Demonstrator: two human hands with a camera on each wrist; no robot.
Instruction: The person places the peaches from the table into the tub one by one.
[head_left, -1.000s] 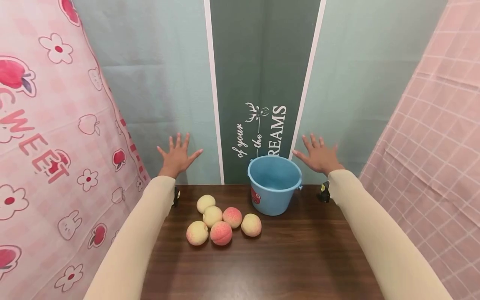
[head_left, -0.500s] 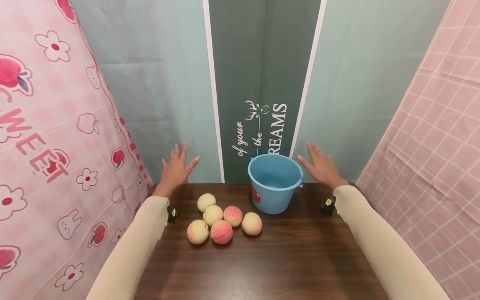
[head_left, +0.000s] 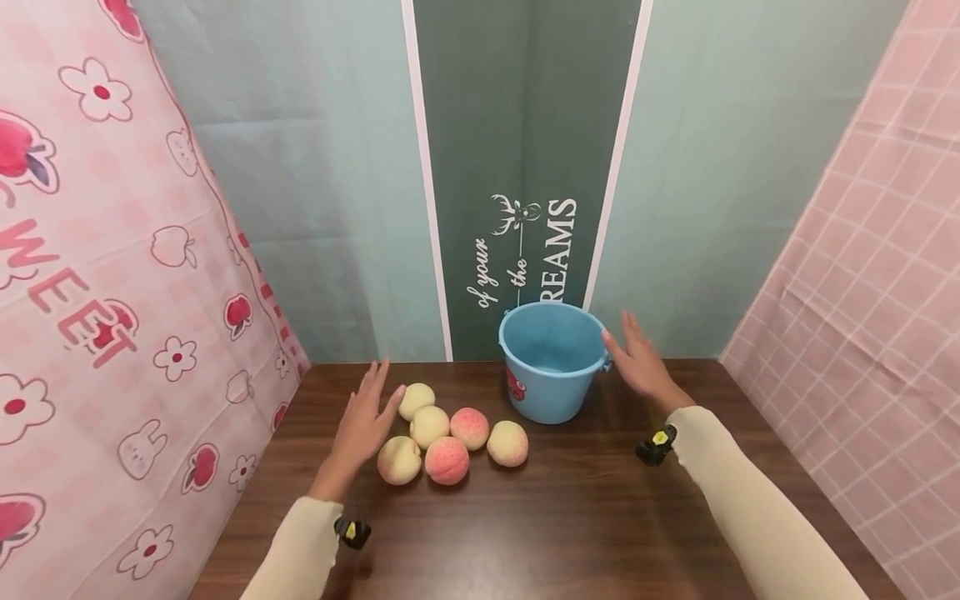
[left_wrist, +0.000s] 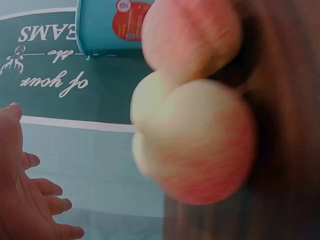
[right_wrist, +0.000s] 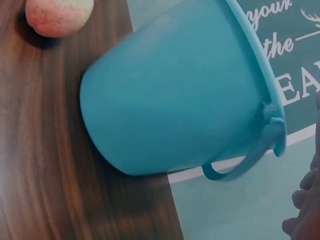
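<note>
Several peaches lie in a loose group on the table, among them a yellowish peach, a red one and a pale one nearest the bucket. Just left of the group hovers my left hand, fingers extended and holding nothing. A blue bucket stands upright behind and right of the peaches. Beside its right rim is my right hand, fingers straight and nothing in them; whether the thumb touches the rim I cannot tell. In the right wrist view the bucket's handle hangs down at its side.
The brown wooden table ends at a green fabric backdrop with white lettering. Pink patterned cloth closes off the left side, and pink checked cloth the right. A black wrist device sits on each arm.
Both hands have come down from in front of the backdrop. The left has drawn back and lower beside the peaches; the right has lowered beside the bucket. Peaches and bucket stay put.
</note>
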